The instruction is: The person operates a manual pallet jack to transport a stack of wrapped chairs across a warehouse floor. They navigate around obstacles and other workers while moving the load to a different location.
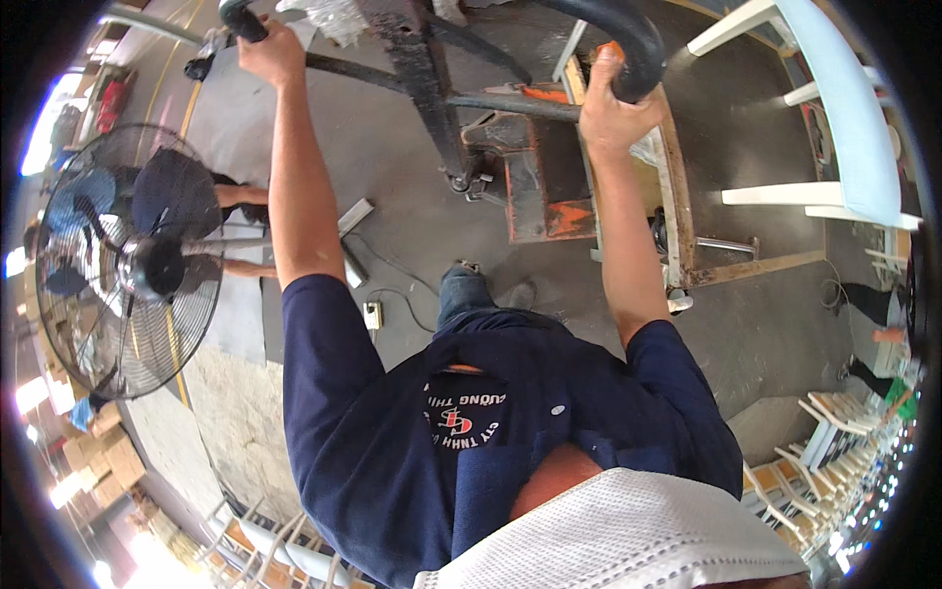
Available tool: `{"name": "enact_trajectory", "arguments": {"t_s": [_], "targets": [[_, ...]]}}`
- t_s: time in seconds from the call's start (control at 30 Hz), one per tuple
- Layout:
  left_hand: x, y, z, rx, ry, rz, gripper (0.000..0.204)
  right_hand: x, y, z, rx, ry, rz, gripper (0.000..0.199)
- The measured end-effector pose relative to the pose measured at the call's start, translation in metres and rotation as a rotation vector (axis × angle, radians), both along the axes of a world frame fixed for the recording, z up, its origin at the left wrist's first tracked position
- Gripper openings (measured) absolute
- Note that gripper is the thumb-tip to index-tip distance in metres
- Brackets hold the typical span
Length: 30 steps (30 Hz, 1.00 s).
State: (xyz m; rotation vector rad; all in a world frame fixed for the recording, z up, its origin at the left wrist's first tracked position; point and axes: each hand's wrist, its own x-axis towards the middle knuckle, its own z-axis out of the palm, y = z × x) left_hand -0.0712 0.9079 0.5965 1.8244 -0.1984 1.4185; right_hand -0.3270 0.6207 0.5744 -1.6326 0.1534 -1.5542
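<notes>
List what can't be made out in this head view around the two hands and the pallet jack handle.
- Left hand: fingers wrapped round the black handle, whose top is cut by the upper edge.
- Right hand: palm hidden behind the handle.
- Pallet jack: wheels hidden under its frame.
- Person behind the fan: mostly screened by its grille.

Stacked brown cardboard boxes stand at the lower left, below the fan; a round red-and-white emblem marks the navy shirt.

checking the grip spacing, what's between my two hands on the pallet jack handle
Head view: between the left hand and right hand, the black drawbar runs down to the orange pallet jack; otherwise grey floor.
</notes>
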Motion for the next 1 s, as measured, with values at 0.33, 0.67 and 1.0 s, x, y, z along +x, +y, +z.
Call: {"name": "enact_trajectory", "arguments": {"t_s": [0.33,0.67,1.0], "targets": [[0.008,-0.014,-0.004,0.026,0.212,-0.2,0.027,0.021,-0.022,0.001,-0.093,0.1,-0.306,0.012],[-0.027,-0.029,-0.012,-0.162,0.146,-0.704,0.017,0.06,-0.074,-0.013,0.068,0.171,-0.775,0.024],[0.0,-0.018,-0.037,0.025,0.224,-1.121,0.044,0.044,-0.088,-0.033,0.263,0.2,-0.945,0.029]]}}
